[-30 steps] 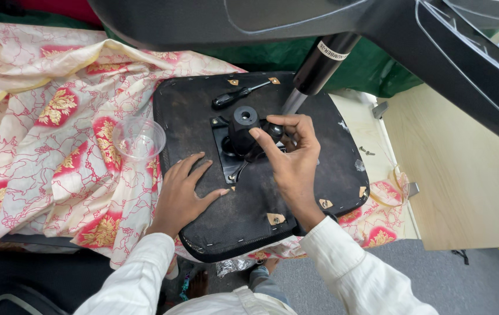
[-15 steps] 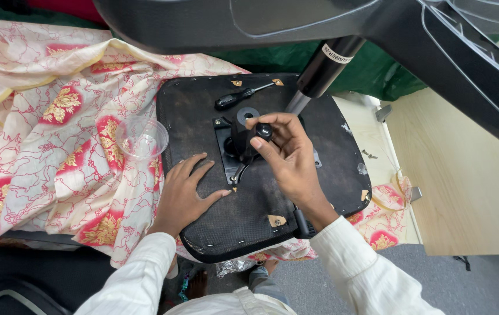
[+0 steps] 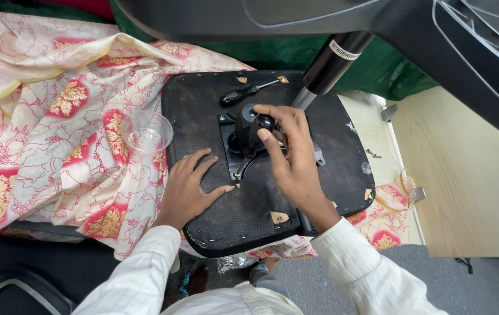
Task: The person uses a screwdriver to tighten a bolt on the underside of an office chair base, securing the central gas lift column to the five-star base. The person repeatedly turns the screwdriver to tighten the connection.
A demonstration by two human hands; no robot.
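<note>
Clear plastic cup (image 3: 146,132) on patterned cloth (image 3: 45,122), contents indiscernible

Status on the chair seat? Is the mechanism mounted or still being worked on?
Done: seat base lies upside down on the patterned cloth, with the metal plate sitting at its centre. In hand: right hand grips the black mechanism on that plate; left hand lies flat on the seat. Left: screwdriver lies unused, and loose screws sit on the table, so fastening looks unfinished.
</note>
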